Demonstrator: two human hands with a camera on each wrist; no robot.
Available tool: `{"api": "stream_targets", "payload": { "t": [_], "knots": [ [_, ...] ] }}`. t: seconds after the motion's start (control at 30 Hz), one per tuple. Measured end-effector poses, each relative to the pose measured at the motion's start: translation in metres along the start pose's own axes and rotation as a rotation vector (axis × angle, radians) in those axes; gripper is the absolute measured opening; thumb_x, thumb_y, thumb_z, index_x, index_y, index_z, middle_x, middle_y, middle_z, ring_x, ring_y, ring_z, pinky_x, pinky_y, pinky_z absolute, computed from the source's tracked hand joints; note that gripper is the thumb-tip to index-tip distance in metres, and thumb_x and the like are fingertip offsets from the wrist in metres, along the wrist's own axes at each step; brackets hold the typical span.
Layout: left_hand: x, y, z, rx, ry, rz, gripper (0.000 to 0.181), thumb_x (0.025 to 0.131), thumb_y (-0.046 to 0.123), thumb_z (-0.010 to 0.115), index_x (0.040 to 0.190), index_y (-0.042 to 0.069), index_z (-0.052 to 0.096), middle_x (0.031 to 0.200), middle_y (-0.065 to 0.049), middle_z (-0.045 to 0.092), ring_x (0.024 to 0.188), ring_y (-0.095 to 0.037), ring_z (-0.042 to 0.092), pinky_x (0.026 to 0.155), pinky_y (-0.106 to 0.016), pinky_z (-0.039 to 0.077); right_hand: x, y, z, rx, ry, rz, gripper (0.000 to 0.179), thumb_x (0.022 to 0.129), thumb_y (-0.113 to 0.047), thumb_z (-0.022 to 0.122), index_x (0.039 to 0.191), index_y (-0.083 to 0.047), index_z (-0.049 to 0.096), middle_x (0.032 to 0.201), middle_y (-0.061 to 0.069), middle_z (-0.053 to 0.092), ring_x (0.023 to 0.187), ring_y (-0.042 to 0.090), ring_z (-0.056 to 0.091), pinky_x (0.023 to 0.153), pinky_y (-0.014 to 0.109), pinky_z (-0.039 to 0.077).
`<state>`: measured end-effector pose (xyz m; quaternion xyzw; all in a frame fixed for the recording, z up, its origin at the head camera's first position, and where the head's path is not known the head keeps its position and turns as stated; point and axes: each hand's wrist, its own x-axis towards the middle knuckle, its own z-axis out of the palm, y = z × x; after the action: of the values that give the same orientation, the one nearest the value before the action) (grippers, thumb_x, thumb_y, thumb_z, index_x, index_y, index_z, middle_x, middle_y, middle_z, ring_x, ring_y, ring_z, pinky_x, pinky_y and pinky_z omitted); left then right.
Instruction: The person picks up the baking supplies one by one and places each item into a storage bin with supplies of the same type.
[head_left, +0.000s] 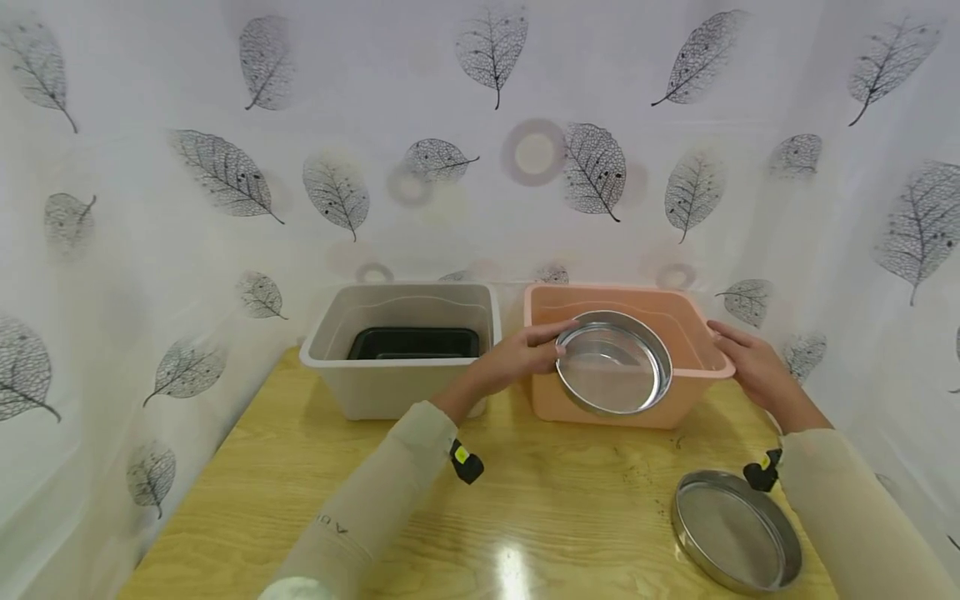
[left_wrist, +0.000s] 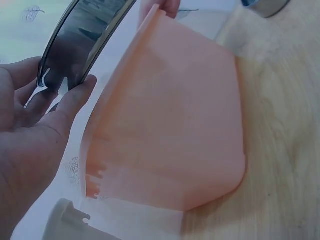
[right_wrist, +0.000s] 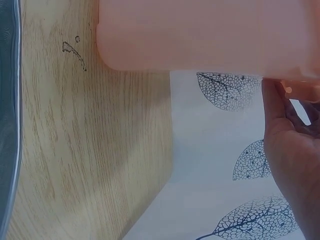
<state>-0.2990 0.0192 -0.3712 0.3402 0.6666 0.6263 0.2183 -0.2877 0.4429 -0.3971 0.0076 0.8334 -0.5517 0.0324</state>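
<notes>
My left hand [head_left: 525,348] pinches the left edge of a round, shiny metal sieve [head_left: 611,367], thumb on one side and fingers on the other. The sieve is tilted in front of the pink plastic bin [head_left: 607,404] and hides part of its front rim. In the left wrist view the sieve's metal side wall [left_wrist: 82,42] shows above the bin. At the bin's right side, my right hand [head_left: 753,367] grips the rim; the right wrist view shows the thumb on the outside below the rim [right_wrist: 300,90]. Inside the bin, little is visible.
A second round metal sieve [head_left: 738,531] lies at the front right of the wooden table [head_left: 450,517], below my right forearm. A grey-white bin [head_left: 397,387] stands to the left, with a black tray [head_left: 412,342] inside. Leaf-patterned curtain [head_left: 420,75] hangs behind and at both sides.
</notes>
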Motion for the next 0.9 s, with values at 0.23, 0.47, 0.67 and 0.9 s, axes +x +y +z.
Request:
{"api": "stream_targets", "payload": {
  "t": [0.23, 0.47, 0.67, 0.9],
  "knots": [
    [0.023, 0.001, -0.005, -0.061, 0.056, 0.001, 0.053, 0.105, 0.017, 0.055, 0.156, 0.020, 0.041, 0.161, -0.006, 0.039, 0.128, -0.032, 0.059, 0.098, -0.041, 0.056, -0.002, -0.001, 0.000, 0.005, 0.002, -0.011, 0.072, 0.107, -0.044, 0.043, 0.162, -0.010, 0.013, 0.165, 0.025, 0.014, 0.099, -0.015, 0.059, 0.082, 0.011, 0.054],
    [0.042, 0.000, -0.012, -0.105, 0.087, 0.038, 0.053, 0.105, 0.010, 0.053, 0.156, 0.015, 0.040, 0.154, -0.015, 0.046, 0.127, -0.038, 0.059, 0.100, -0.042, 0.055, -0.001, -0.004, 0.001, -0.038, 0.014, -0.005, 0.074, 0.106, -0.049, 0.043, 0.162, -0.012, 0.014, 0.164, 0.028, 0.016, 0.097, -0.017, 0.057, 0.082, 0.011, 0.054],
    [0.054, 0.000, -0.023, -0.051, 0.124, 0.049, 0.050, 0.106, 0.010, 0.052, 0.154, 0.014, 0.043, 0.158, -0.011, 0.041, 0.131, -0.033, 0.056, 0.104, -0.042, 0.052, 0.003, -0.001, -0.002, -0.079, -0.003, -0.010, 0.072, 0.107, -0.050, 0.040, 0.163, -0.014, 0.011, 0.165, 0.027, 0.014, 0.097, -0.018, 0.055, 0.082, 0.011, 0.054],
    [0.068, -0.005, -0.028, 0.018, 0.180, 0.000, 0.049, 0.105, 0.016, 0.055, 0.153, 0.016, 0.046, 0.154, -0.011, 0.037, 0.131, -0.030, 0.056, 0.102, -0.042, 0.054, 0.000, 0.001, -0.002, -0.066, -0.005, -0.001, 0.072, 0.107, -0.049, 0.040, 0.163, -0.013, 0.012, 0.165, 0.027, 0.015, 0.097, -0.017, 0.056, 0.082, 0.012, 0.054]
  ]
}}
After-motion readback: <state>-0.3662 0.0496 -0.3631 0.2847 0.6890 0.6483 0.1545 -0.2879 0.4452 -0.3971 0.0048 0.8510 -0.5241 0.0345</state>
